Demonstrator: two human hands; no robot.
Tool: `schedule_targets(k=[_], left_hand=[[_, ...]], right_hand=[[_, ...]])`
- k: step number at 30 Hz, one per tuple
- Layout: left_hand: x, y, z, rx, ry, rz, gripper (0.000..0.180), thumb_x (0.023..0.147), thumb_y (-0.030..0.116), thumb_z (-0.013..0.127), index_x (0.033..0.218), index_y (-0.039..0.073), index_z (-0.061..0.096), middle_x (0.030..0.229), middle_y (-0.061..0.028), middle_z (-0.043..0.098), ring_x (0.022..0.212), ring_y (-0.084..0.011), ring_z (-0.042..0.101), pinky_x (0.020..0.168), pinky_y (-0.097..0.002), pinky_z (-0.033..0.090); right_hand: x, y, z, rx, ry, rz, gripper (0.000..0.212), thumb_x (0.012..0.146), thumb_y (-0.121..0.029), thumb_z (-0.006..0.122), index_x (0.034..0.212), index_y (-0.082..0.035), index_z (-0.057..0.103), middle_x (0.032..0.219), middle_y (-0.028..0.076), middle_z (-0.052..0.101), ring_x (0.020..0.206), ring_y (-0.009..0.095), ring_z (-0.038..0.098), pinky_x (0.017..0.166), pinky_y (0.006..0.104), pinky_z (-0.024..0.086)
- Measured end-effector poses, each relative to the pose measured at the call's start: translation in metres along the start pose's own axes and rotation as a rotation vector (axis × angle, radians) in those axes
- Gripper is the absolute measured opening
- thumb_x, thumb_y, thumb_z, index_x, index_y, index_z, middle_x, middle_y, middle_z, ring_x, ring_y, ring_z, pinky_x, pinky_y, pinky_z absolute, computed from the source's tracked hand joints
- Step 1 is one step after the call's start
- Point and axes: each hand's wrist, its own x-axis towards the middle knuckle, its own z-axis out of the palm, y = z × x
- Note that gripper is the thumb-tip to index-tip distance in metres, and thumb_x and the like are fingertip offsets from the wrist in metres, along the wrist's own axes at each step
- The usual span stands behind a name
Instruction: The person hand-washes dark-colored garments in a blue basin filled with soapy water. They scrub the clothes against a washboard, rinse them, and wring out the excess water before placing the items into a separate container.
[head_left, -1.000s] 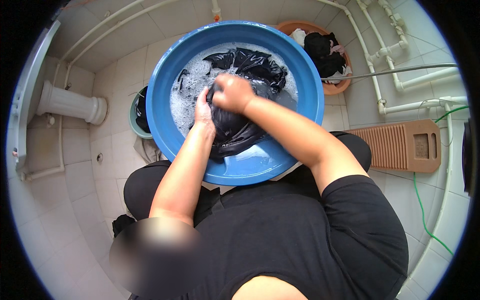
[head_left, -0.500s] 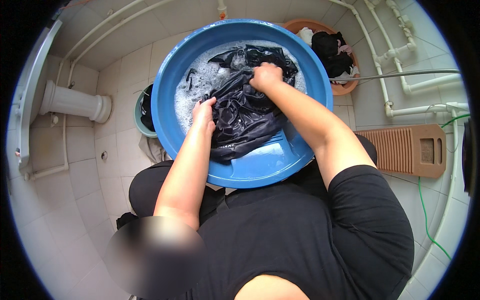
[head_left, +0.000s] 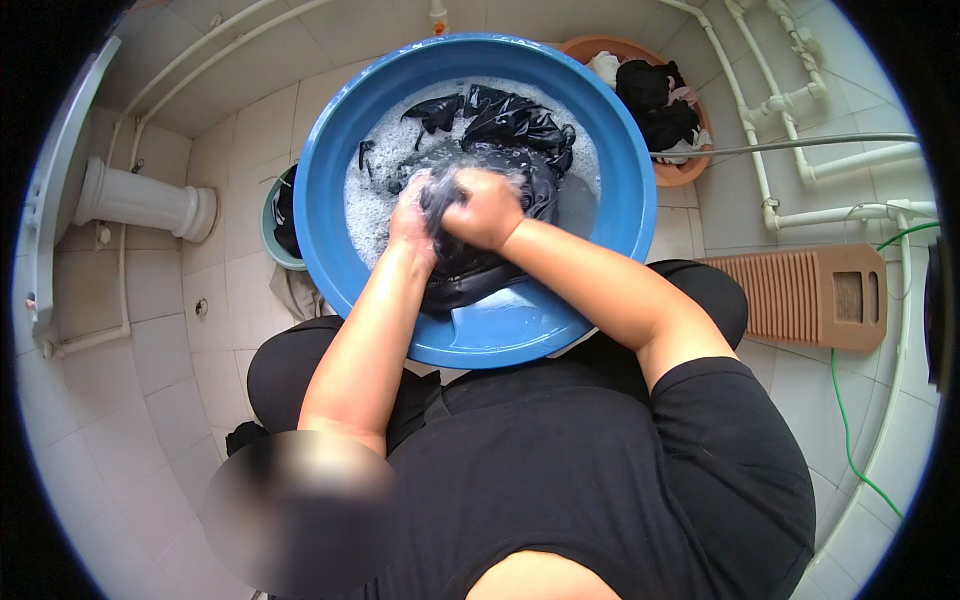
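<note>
A wet, shiny black garment (head_left: pixel 520 122) lies bunched in foamy water (head_left: pixel 366 212) inside a large blue basin (head_left: pixel 322 165) between my knees. My right hand (head_left: pixel 484 208) is closed in a fist around a bunched fold of it, left of the basin's middle. Right beside it, my left hand (head_left: pixel 411 218) grips the same fold; its fingers are partly hidden behind the cloth. The cloth between the hands is smeared by motion. Part of the garment hangs toward the basin's near side, under my right wrist.
An orange-brown basin (head_left: pixel 693 176) with dark and white clothes stands behind at the right. A small green basin (head_left: pixel 276 245) with dark cloth sits at the left. A brown washboard (head_left: pixel 790 298) lies on the right, near white pipes (head_left: pixel 757 165). A white pedestal (head_left: pixel 145 203) stands left.
My right hand has moved from the far right of the garment toward me and left, up against my left hand. The cloth is now bunched between both hands, exposing water at the right.
</note>
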Motion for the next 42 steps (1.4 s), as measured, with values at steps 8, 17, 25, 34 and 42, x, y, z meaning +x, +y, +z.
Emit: schedule_targets(k=[8, 17, 25, 34, 42], left_hand=[[0.014, -0.002, -0.027, -0.024, -0.121, -0.123, 0.021, 0.087, 0.026, 0.053, 0.077, 0.008, 0.058, 0.071, -0.0059, 0.062, 0.064, -0.0174, 0.059, 0.064, -0.0314, 0.049], [-0.005, 0.071, -0.015, 0.678, 0.149, 0.567, 0.024, 0.073, 0.021, 0.071, 0.087, 0.005, 0.061, 0.080, -0.0057, 0.062, 0.074, -0.0158, 0.059, 0.068, -0.0287, 0.046], [-0.028, 0.050, -0.011, 2.209, 0.054, 0.775, 0.057, 0.067, 0.017, 0.062, 0.123, 0.007, 0.050, 0.132, -0.0172, 0.043, 0.126, -0.0322, 0.035, 0.104, -0.0463, 0.024], [-0.023, 0.040, -0.027, 1.681, -0.484, -0.214, 0.118, 0.062, 0.060, 0.069, 0.135, -0.014, 0.013, 0.137, -0.0308, 0.029, 0.129, -0.0352, 0.030, 0.108, -0.0343, 0.022], [-0.005, 0.013, -0.078, 2.308, -0.372, -0.272, 0.071, 0.054, 0.038, 0.080, 0.108, -0.001, 0.057, 0.108, -0.0198, 0.059, 0.102, -0.0316, 0.057, 0.089, -0.0376, 0.044]], right_hand=[[-0.017, -0.039, -0.004, 0.040, -0.158, -0.415, 0.027, 0.059, -0.032, 0.064, 0.059, -0.008, 0.052, 0.065, 0.011, 0.055, 0.062, 0.030, 0.058, 0.059, 0.0390, 0.047], [0.048, 0.074, -0.089, -0.573, -0.227, 0.246, 0.043, 0.067, -0.033, 0.065, 0.095, -0.001, 0.060, 0.108, 0.017, 0.055, 0.100, 0.032, 0.056, 0.086, 0.0385, 0.045], [0.022, 0.054, -0.133, -0.613, -0.345, 0.179, 0.055, 0.071, -0.044, 0.065, 0.110, -0.005, 0.062, 0.133, 0.017, 0.043, 0.120, 0.033, 0.043, 0.101, 0.0366, 0.035], [0.024, 0.014, -0.153, -0.215, -0.382, 0.127, 0.042, 0.081, -0.039, 0.059, 0.105, -0.004, 0.061, 0.109, 0.015, 0.059, 0.103, 0.029, 0.056, 0.089, 0.0355, 0.043], [0.015, 0.015, -0.157, -0.220, -0.528, 0.112, 0.039, 0.083, -0.036, 0.058, 0.107, -0.005, 0.061, 0.104, 0.014, 0.062, 0.095, 0.027, 0.059, 0.083, 0.0349, 0.047]])
